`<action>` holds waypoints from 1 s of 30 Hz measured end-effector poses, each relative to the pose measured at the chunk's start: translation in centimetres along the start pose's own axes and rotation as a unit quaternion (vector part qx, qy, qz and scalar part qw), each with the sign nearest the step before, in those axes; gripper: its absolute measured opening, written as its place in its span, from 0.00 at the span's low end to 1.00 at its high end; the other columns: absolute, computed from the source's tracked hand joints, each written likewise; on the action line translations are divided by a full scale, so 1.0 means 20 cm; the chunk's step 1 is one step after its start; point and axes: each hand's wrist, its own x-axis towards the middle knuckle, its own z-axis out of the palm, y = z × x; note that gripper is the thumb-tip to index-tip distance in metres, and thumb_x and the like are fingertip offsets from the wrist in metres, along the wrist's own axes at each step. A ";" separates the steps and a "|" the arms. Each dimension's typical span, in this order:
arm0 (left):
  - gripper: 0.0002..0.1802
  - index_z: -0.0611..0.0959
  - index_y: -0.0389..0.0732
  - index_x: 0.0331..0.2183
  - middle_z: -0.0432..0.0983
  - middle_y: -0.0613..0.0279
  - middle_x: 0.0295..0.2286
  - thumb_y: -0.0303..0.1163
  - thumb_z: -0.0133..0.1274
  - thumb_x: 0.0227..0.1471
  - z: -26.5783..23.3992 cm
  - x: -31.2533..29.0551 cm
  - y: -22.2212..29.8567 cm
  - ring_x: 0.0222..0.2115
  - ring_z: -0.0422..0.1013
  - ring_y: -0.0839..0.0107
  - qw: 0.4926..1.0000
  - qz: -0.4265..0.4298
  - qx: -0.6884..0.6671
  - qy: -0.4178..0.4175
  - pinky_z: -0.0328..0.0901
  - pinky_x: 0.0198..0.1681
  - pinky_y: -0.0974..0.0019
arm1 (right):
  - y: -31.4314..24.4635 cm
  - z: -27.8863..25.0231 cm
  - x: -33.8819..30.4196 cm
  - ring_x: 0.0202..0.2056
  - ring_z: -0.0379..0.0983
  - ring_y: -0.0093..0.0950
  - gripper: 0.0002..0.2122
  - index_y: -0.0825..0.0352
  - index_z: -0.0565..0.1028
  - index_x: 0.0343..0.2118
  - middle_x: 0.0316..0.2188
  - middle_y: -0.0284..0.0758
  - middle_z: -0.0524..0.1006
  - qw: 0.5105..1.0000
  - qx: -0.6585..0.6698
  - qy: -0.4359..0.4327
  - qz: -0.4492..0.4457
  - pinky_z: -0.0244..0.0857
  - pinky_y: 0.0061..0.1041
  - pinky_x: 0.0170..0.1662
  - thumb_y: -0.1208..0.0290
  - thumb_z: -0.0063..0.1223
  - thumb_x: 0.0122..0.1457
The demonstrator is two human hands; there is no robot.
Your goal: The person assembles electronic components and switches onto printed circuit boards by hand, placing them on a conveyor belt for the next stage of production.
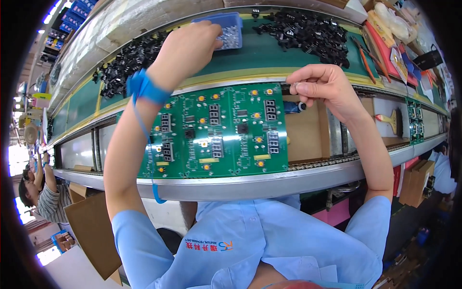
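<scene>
My left hand, with a blue strap on its wrist, is over the left side of a blue bin of small clear parts. Its fingers curl down at the bin; the fingertips are hidden, and I cannot make out what they hold. At the right my right hand is closed in a pinch on a small clear part, near the far right corner of a green circuit board panel. The panel lies flat on the rails below my hands, carrying digit displays, orange-yellow buttons and black components.
Piles of black parts flank the bin on the green bench. Orange-handled pliers lie at the right, and a brush lies beyond the cardboard box. A metal rail runs along the front. Another person works at far left.
</scene>
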 end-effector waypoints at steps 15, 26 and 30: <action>0.10 0.80 0.30 0.32 0.76 0.40 0.27 0.26 0.50 0.49 0.19 0.20 -0.09 0.30 0.73 0.47 0.982 -0.078 -0.172 -0.032 0.67 0.35 0.54 | 0.08 0.01 -0.05 0.26 0.72 0.15 0.05 0.70 0.78 0.33 0.26 0.29 0.79 0.996 -0.079 0.027 0.029 0.65 0.14 0.29 0.76 0.57 0.55; 0.15 0.70 0.30 0.49 0.69 0.66 0.28 0.27 0.40 0.63 0.14 0.21 -0.15 0.29 0.69 0.77 0.490 -0.332 -0.806 -0.010 0.67 0.29 0.77 | 0.13 0.00 -0.03 0.26 0.70 0.15 0.04 0.71 0.75 0.34 0.27 0.30 0.78 0.995 -0.099 0.021 0.021 0.65 0.15 0.32 0.78 0.55 0.56; 0.17 0.67 0.28 0.50 0.71 0.62 0.29 0.28 0.38 0.64 0.00 0.12 0.04 0.26 0.69 0.75 0.416 -0.345 -0.841 0.005 0.68 0.27 0.77 | 0.15 -0.02 -0.03 0.27 0.71 0.14 0.03 0.69 0.75 0.33 0.27 0.28 0.77 0.998 -0.065 -0.006 -0.007 0.65 0.14 0.32 0.78 0.56 0.56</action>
